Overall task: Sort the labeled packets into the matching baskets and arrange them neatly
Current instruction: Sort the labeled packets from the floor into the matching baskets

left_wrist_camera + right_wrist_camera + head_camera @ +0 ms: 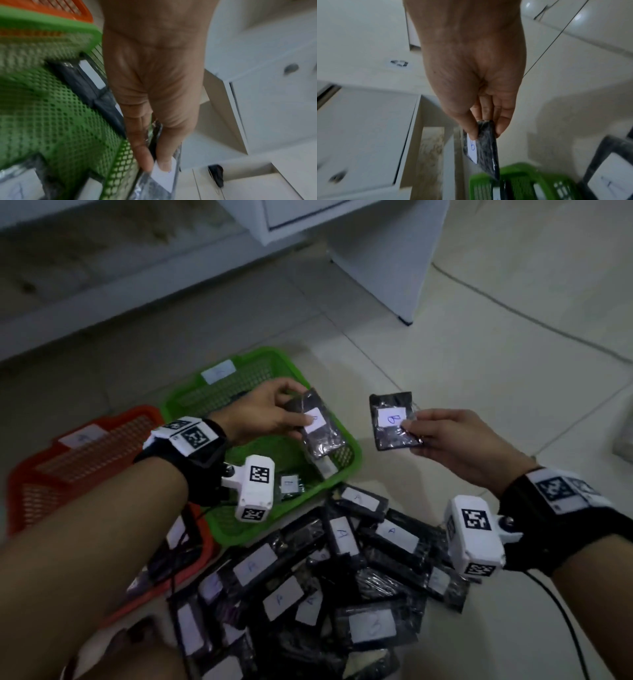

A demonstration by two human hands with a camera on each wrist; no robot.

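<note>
the left hand pinches a dark packet by its top edge over the green basket, thumb beside the white label, likely so the letter stays readable before it drops in. the right hand pinches a second packet by one side, held up over the floor, its label showing a handwritten "b". the unsorted pile lies on the floor nearest the person, some labels reading "a". the orange basket sits left; its tag is blurred.
</note>
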